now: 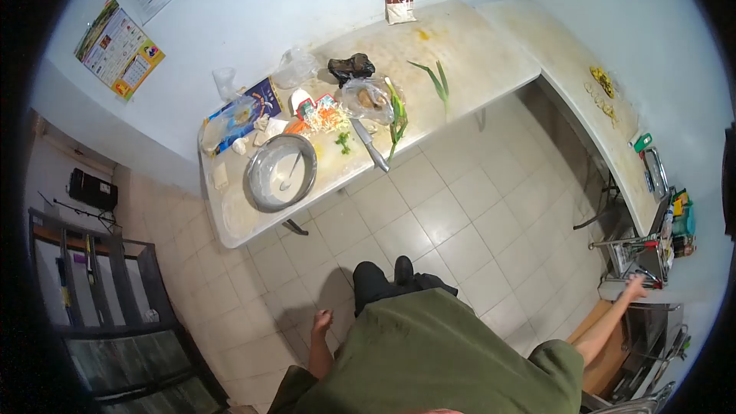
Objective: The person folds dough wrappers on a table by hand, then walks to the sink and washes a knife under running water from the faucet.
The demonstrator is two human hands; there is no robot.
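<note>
My left hand (322,320) hangs low over the tiled floor, fingers curled in, with nothing seen in them. My right hand (635,287) is stretched out to the far right, its fingers apart beside a wire rack (625,257) crowded with small kitchen items. Whether the fingertips touch anything there is too small to make out. On the table ahead stands a metal bowl (310,176) lined with plastic, a spoon (290,171) in its pale contents. A knife (370,144) lies at the front edge near shredded vegetables (328,118) and green onions (398,121).
A clear plastic bag (368,101), a dark bag (351,68) and a blue package (261,100) lie on the table (491,54). A brown-and-white packet (399,4) leans against the wall. Yellow peelings (602,82) lie on the right side table (575,54). Dark shelving (115,284) stands at left.
</note>
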